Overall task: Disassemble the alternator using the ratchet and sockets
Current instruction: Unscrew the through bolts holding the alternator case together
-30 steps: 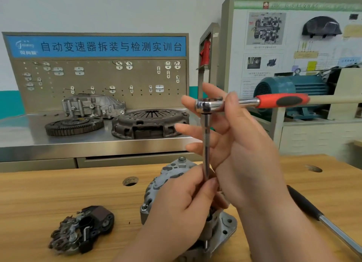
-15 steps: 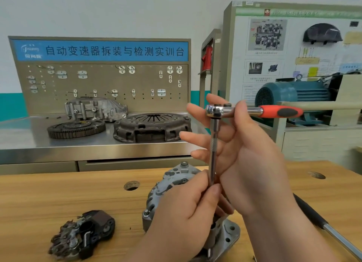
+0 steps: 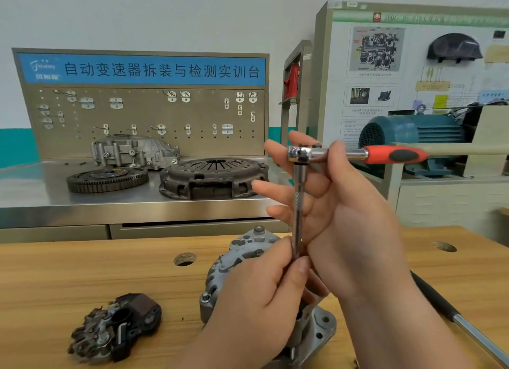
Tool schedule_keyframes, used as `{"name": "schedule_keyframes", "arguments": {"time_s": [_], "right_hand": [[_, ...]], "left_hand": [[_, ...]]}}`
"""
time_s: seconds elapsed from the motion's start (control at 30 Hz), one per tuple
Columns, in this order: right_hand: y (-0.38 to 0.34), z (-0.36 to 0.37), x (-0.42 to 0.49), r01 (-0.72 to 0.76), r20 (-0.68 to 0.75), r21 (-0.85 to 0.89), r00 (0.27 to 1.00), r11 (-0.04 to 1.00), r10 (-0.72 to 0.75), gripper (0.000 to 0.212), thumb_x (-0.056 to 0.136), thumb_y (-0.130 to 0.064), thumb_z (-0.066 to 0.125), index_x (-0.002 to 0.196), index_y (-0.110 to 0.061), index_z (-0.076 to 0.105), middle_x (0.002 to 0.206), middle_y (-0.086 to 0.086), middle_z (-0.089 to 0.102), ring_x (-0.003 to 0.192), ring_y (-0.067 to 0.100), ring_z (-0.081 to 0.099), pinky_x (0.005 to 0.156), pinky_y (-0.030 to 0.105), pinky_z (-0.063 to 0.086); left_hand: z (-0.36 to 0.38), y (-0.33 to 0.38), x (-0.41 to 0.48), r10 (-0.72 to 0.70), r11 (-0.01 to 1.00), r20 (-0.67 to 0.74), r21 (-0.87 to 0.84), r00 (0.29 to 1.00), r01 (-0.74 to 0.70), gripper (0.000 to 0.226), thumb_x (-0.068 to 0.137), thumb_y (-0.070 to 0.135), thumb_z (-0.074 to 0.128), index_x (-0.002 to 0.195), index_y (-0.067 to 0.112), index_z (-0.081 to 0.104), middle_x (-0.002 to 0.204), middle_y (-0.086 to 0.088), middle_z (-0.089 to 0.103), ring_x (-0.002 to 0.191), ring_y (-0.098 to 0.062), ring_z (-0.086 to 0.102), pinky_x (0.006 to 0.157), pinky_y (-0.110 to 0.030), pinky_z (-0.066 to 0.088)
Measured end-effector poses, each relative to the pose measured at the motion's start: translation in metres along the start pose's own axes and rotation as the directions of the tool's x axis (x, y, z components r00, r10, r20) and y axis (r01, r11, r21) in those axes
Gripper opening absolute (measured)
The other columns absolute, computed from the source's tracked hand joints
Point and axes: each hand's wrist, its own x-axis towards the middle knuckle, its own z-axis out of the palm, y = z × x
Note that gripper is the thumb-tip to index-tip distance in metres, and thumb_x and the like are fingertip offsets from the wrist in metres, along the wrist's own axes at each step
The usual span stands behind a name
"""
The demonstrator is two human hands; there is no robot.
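**Ratchet and extension bar held upright over the alternator**

The lower end of the extension bar [image 3: 297,203] and much of the alternator [image 3: 242,254] are hidden behind the left hand [image 3: 261,299]. The alternator stands on a wooden bench [image 3: 82,272]; beyond it, a steel counter [image 3: 55,200] carries a clutch cover [image 3: 212,178]. The left hand pinches the bar just above the alternator. The right hand [image 3: 355,225] pinches the ratchet [image 3: 303,153] at its head, its other fingers straight.

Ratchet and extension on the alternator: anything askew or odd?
Nothing damaged or spilled. The extension stands upright over the alternator, left hand pinching its lower end. Only oddity: right hand holds the ratchet at its head, fingers splayed, red handle free.
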Motion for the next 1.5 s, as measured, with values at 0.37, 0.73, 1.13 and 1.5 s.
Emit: {"name": "schedule_keyframes", "arguments": {"time_s": [0.37, 0.73, 1.13, 1.5], "right_hand": [[0.0042, 0.0041, -0.0007, 0.113, -0.01, -0.026, 0.994, 0.993, -0.113, 0.03, 0.089, -0.041, 0.049, 0.112, -0.03, 0.066, 0.113, -0.007, 0.073, 0.087, 0.022, 0.074, 0.066, 0.022, 0.057], [0.0031, 0.0021, -0.0021, 0.205, -0.041, -0.19, 0.975, 0.96, -0.217, 0.028, 0.083, -0.035, 0.059, 0.107, -0.037, 0.072, 0.114, -0.011, 0.071, 0.096, 0.014, 0.07, 0.066, 0.022, 0.053], [0.002, 0.0036, -0.001, 0.018, -0.034, 0.005, 0.999, 1.0, -0.018, 0.037, 0.083, -0.05, 0.057, 0.109, -0.027, 0.069, 0.108, 0.0, 0.075, 0.085, 0.018, 0.073, 0.056, 0.022, 0.054], [0.001, 0.0032, -0.0004, 0.08, -0.04, -0.016, 0.996, 0.997, -0.081, 0.038, 0.087, -0.044, 0.053, 0.116, -0.023, 0.064, 0.113, -0.006, 0.073, 0.09, 0.023, 0.074, 0.067, 0.024, 0.058]], "left_hand": [[0.0003, -0.0078, 0.0008, -0.038, 0.998, -0.005, -0.055, 0.999, 0.037, 0.033, 0.087, 0.05, 0.042, 0.106, 0.033, 0.063, 0.095, 0.011, 0.074, 0.09, -0.009, 0.069, 0.082, -0.042, 0.055], [0.0007, -0.0047, 0.0012, -0.024, 0.999, -0.038, 0.035, 0.999, 0.025, 0.021, 0.09, 0.034, 0.046, 0.097, 0.027, 0.065, 0.078, 0.018, 0.072, 0.074, -0.002, 0.067, 0.067, -0.015, 0.047], [-0.001, -0.0027, -0.0003, -0.003, 1.0, -0.019, -0.005, 1.0, 0.003, 0.023, 0.09, 0.048, 0.042, 0.099, 0.036, 0.059, 0.075, 0.024, 0.068, 0.073, 0.002, 0.064, 0.065, -0.007, 0.044], [-0.0033, -0.0009, -0.0018, -0.042, 0.997, 0.023, -0.069, 0.999, 0.044, 0.035, 0.085, 0.058, 0.038, 0.099, 0.033, 0.059, 0.08, 0.019, 0.07, 0.077, -0.003, 0.067, 0.071, -0.022, 0.051]]}}
